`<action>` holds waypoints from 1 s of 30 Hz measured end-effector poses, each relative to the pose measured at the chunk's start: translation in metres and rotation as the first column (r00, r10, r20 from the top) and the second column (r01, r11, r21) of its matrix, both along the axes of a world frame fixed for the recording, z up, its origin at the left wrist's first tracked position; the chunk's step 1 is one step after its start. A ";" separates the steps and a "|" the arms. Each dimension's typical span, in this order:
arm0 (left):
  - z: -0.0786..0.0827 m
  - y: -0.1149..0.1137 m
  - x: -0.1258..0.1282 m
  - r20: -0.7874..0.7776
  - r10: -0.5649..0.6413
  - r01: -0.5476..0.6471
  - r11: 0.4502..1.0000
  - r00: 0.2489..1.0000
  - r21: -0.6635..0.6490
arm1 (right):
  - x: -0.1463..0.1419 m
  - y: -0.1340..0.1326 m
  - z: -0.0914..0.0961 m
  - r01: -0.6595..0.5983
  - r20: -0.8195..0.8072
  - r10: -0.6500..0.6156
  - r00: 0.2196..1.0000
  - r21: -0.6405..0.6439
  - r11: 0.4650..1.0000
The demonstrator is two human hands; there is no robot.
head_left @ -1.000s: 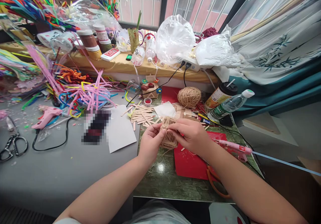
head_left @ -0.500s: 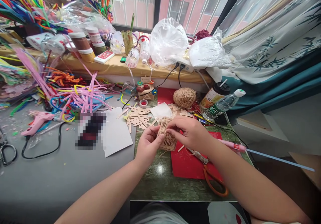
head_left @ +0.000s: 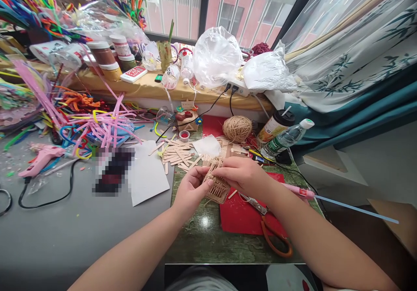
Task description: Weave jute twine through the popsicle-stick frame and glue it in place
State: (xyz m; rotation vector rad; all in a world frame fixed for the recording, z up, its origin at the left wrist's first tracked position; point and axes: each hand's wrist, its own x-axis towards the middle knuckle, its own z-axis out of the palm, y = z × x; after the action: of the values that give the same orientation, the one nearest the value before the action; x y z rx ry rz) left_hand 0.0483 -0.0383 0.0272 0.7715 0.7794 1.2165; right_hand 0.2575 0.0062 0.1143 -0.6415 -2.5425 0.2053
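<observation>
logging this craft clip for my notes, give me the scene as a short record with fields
left hand: closed on the left side of the stick frame
right hand: fingers pinch the frame's top from the right
stick frame: small lattice box of thin wooden sticks, tilted
under the hands: green tabletop, red mat
by right forearm: orange-handled scissors on the mat
behind: flat wooden sticks, twine ball
far left: pink glue gun

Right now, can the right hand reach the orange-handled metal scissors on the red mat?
Probably yes: the orange-handled metal scissors lie uncovered on the red mat beside the right forearm. But the right hand and left hand both grip the small wooden stick frame, so it would need to let go first.
</observation>
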 end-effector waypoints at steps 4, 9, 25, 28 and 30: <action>-0.002 0.002 -0.004 0.035 -0.062 0.061 0.997 0.997 0.043 | -0.002 -0.002 -0.003 -0.005 -0.051 0.010 0.999 0.107 0.994; -0.001 0.004 -0.004 0.018 -0.001 0.002 0.999 1.000 -0.036 | -0.004 -0.005 -0.006 0.005 -0.020 -0.002 1.000 0.148 0.989; 0.015 0.018 -0.010 0.149 -0.335 0.353 0.929 0.930 -0.115 | -0.002 -0.006 -0.015 -0.017 0.022 0.014 1.000 0.110 0.994; 0.017 0.017 -0.008 0.180 -0.341 0.365 0.922 0.923 -0.125 | 0.000 -0.005 -0.015 -0.013 0.018 0.011 1.000 0.112 0.994; 0.019 0.017 -0.008 0.186 -0.327 0.355 0.924 0.927 -0.145 | 0.001 -0.004 -0.014 -0.012 0.028 0.009 1.000 0.111 0.994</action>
State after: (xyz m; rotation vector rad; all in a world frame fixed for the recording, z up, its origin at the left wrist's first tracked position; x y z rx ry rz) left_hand 0.0404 -0.0212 0.0462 0.6249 0.5819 0.8684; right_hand 0.2587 0.0018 0.1000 -0.5922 -2.5636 0.0580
